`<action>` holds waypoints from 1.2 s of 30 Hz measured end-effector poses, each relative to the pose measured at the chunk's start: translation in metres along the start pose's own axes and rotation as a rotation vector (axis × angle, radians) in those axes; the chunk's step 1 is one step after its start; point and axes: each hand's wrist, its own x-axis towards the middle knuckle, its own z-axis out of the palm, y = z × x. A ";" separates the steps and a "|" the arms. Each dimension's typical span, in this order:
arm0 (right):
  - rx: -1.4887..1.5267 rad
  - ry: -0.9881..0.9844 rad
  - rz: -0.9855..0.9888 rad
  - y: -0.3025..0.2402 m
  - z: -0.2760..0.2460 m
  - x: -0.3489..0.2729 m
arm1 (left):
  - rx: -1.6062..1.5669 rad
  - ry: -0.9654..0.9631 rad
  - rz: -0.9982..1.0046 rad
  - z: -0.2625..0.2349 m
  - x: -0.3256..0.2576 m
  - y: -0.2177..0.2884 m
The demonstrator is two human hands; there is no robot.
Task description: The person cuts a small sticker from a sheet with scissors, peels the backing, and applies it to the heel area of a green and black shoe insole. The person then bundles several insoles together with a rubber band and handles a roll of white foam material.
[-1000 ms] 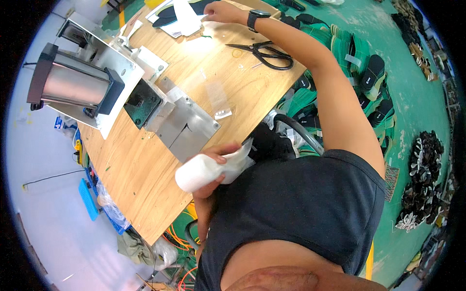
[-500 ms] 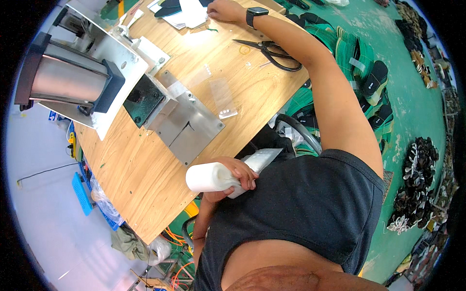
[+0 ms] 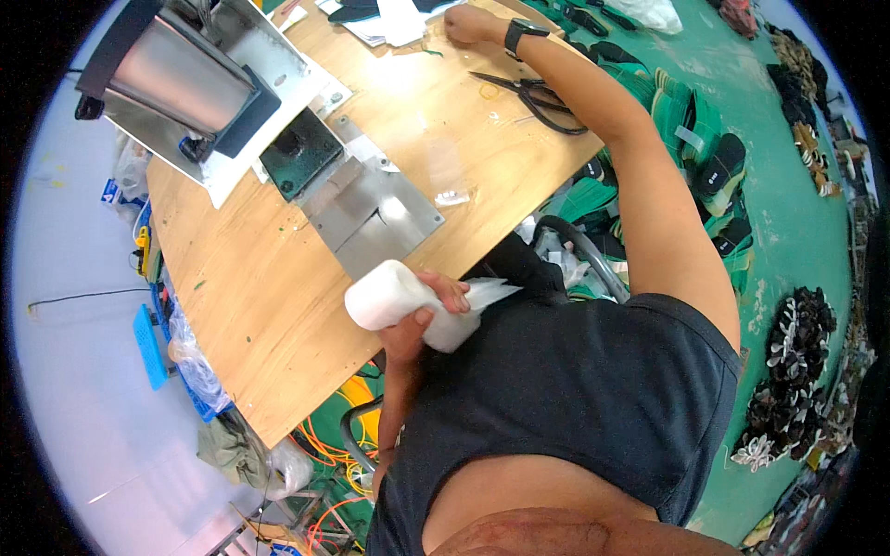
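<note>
My left hand is closed around a white roll-like bundle, held at the near edge of the wooden table, close to my chest. My right arm stretches far across the table. At the far edge my right hand, with a dark watch on its wrist, rests on white sheets; whether it grips one cannot be made out. Black scissors lie on the wood beside that forearm.
A metal press machine with a grey plate stands on the table's left half. Small clear plastic pieces lie near the plate. Green and black sandals cover the green floor on the right. Cables lie below the table.
The white bundle in my left hand has turned and come a little closer to my chest. My right hand stays at the far sheets. The view has shifted slightly.
</note>
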 end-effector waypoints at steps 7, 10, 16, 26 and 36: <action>0.254 0.117 0.060 -0.031 -0.036 -0.036 | 0.001 -0.027 0.011 0.000 -0.003 -0.001; 0.307 0.097 0.071 -0.035 -0.037 -0.036 | 0.019 -0.015 -0.005 0.000 -0.007 0.001; 0.130 0.065 0.031 -0.018 -0.017 -0.018 | 0.057 0.054 0.059 -0.004 -0.015 0.005; -0.124 -0.069 0.080 -0.024 -0.018 -0.019 | 0.087 0.179 0.057 0.000 -0.017 0.005; 0.261 -0.001 -0.573 -0.236 -0.120 -0.179 | 0.243 0.197 0.107 0.011 -0.019 0.003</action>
